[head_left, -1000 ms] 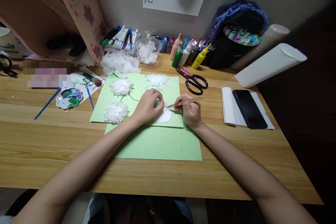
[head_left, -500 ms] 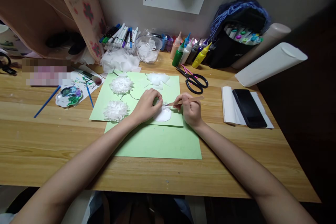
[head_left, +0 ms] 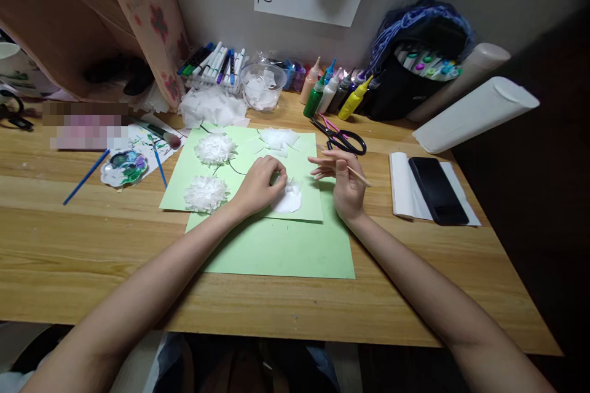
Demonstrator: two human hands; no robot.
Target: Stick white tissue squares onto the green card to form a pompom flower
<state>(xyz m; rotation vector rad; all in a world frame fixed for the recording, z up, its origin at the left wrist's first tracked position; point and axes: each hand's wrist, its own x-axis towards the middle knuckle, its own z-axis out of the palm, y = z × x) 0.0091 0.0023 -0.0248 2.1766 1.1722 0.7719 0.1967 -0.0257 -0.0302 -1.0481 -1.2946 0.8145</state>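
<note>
My left hand (head_left: 259, 185) is closed, its fingertips pinching white tissue paper (head_left: 290, 194) onto a white glue patch on the upper green sheet (head_left: 304, 159). My right hand (head_left: 342, 183) hovers just right of it, fingers half spread, with a thin wooden stick (head_left: 359, 177) held between them and pointing right. Two finished white tissue flowers (head_left: 214, 148) (head_left: 205, 192) lie on the left part of that sheet. A small heap of cut tissue pieces (head_left: 277, 138) lies near its top edge.
Black scissors (head_left: 340, 139), glue and paint bottles (head_left: 323, 93), a clear bowl of tissue (head_left: 261, 85), markers (head_left: 212, 64) and a black marker bag (head_left: 412, 81) line the back. A paint palette (head_left: 124, 167) and blue brushes lie left; a phone (head_left: 436, 189) on a notebook lies right.
My right hand has lifted the stick off the tissue, drawn back to the right and opened its fingers; the stick's end now points right. My left hand stayed on the tissue.
</note>
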